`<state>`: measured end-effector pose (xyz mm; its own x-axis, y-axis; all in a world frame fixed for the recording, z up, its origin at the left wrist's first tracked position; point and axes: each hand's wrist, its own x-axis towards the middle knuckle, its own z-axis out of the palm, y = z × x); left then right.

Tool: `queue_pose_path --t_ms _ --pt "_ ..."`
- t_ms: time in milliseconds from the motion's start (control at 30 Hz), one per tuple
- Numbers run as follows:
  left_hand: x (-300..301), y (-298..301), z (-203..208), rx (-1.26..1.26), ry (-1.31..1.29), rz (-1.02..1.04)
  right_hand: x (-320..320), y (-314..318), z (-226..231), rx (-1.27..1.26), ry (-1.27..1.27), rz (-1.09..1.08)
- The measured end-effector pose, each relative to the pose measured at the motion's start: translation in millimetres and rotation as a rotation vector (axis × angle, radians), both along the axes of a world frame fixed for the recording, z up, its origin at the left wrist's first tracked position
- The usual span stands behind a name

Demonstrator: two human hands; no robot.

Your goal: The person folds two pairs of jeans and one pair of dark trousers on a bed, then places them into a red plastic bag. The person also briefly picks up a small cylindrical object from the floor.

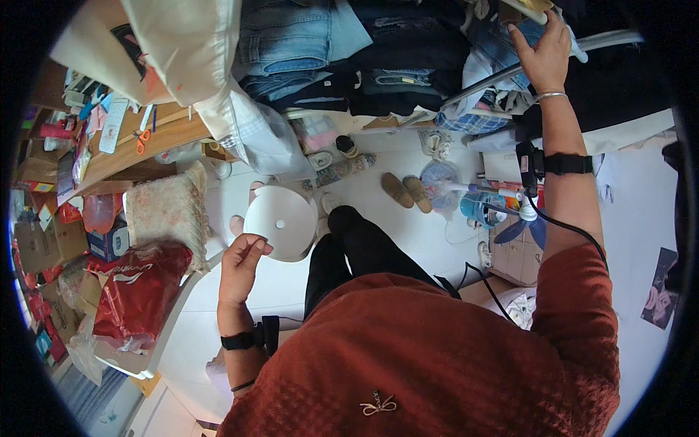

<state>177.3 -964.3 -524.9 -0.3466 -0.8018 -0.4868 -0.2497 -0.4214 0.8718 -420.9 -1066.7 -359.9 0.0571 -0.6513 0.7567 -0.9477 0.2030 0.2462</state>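
My right hand (pixel 545 57) is raised to the top right, beside the hanging and stacked clothes. Its fingers curl over a pale, hanger-like bar (pixel 528 10), with the thumb held apart; the frame's rim cuts off the rest of the bar. Jeans (pixel 502 40) lie just behind that hand, and a metal rail (pixel 502 75) runs below it. My left hand (pixel 244 261) hovers low at the near edge of a round white stool (pixel 280 218) with a hole in its seat. Its fingers are curled toward the thumb, and nothing shows between them.
Folded jeans (pixel 287 44) fill a shelf ahead; pale trousers (pixel 193 51) hang to its left. A wooden desk (pixel 167 124) holds orange scissors (pixel 141 140). A red bag (pixel 142 291) and a cushion (pixel 167 211) sit left. Brown slippers (pixel 406 191) and a fan (pixel 526 218) stand ahead.
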Motion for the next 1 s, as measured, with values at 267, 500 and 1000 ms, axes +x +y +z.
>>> queue_pose_path --t_ms 267,500,1000 --pt "-46.0 -9.5 -11.7 -0.015 0.014 -0.074 22.8 1.4 -2.4 -0.05 -0.254 0.044" --pt "-137.5 -22.4 -36.1 -0.049 0.012 -0.194 6.5 4.5 -12.2 -0.19 -0.123 0.268" --pt "-304.1 -10.7 -314.5 -0.015 -0.314 -0.365 3.3 229.7 -362.1 0.158 -2.302 -0.275"
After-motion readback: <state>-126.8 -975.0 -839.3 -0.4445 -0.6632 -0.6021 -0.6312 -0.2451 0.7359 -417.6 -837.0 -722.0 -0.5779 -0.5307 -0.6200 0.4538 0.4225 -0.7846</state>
